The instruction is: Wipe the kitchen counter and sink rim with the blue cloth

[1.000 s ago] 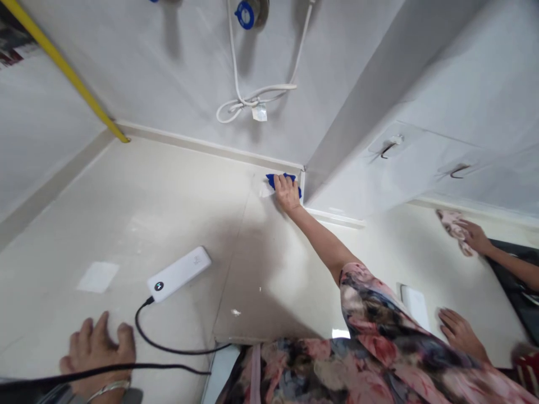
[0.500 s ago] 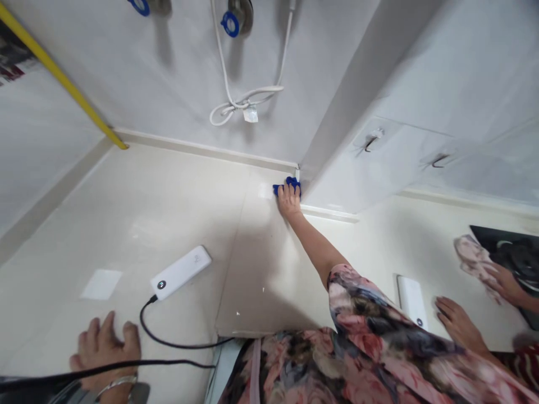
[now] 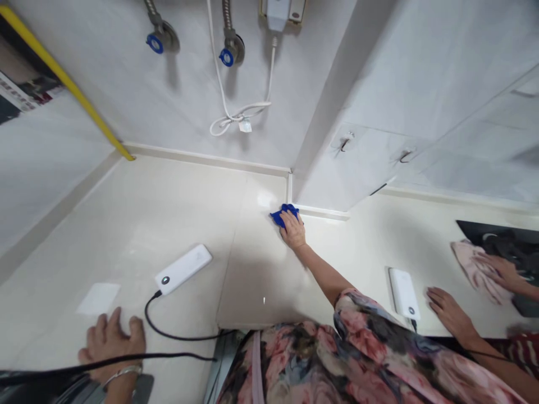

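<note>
Slid the blue cloth (image 3: 277, 217) toward six o'clock under the right hand (image 3: 295, 230), out of the nook between wall (image 3: 181, 112) and pillar (image 3: 320, 185), to the pillar's near corner. Swung the view upward, bringing in a socket (image 3: 297, 11) at twelve.

We have one blue cloth (image 3: 277, 217) here, deep and even in colour, loosely bunched rather than folded. It lies low on the pale bench (image 3: 189, 191), at the outer corner where the light edging strip (image 3: 322, 212) turns around the foot of the wall. Our right hand (image 3: 293, 229) covers its near side, the fingers lying across the top. We see crumpled folds beyond the fingertips and a flat, pointed end poking out to the left. Whatever is under the palm, we cannot make out.
</note>
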### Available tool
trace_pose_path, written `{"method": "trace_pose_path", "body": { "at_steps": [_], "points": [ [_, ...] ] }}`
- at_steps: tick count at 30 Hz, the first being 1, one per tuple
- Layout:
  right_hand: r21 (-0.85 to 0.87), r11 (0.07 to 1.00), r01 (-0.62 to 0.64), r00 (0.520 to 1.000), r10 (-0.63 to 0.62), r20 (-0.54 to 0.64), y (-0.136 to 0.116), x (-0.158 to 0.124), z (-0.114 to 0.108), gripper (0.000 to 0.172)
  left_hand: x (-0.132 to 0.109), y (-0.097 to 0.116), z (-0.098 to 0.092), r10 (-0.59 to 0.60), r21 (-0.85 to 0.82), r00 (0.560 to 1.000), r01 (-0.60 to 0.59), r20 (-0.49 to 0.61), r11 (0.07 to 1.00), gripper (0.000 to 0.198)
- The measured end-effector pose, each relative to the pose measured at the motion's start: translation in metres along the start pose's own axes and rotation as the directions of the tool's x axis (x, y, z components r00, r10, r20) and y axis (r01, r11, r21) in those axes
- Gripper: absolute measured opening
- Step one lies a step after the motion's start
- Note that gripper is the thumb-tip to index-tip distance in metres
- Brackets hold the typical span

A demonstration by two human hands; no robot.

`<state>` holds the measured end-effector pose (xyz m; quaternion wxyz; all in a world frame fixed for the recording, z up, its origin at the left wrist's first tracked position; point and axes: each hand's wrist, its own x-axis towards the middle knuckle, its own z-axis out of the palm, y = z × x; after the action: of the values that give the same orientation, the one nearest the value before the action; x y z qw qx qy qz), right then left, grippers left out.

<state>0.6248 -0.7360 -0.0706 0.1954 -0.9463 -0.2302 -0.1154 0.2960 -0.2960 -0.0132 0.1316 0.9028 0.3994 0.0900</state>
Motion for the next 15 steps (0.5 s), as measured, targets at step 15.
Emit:
{"method": "trace_pose_path", "body": {
  "at_steps": [15],
  "points": [
    [-0.219, 0.666, -0.713, 0.677, 0.735, 0.030, 0.086, -0.095, -0.092, 0.078, -0.001, -0.004, 0.011, -0.052, 0.034, 0.998, 0.051, 0.027, 0.998, 0.084]
  ]
}}
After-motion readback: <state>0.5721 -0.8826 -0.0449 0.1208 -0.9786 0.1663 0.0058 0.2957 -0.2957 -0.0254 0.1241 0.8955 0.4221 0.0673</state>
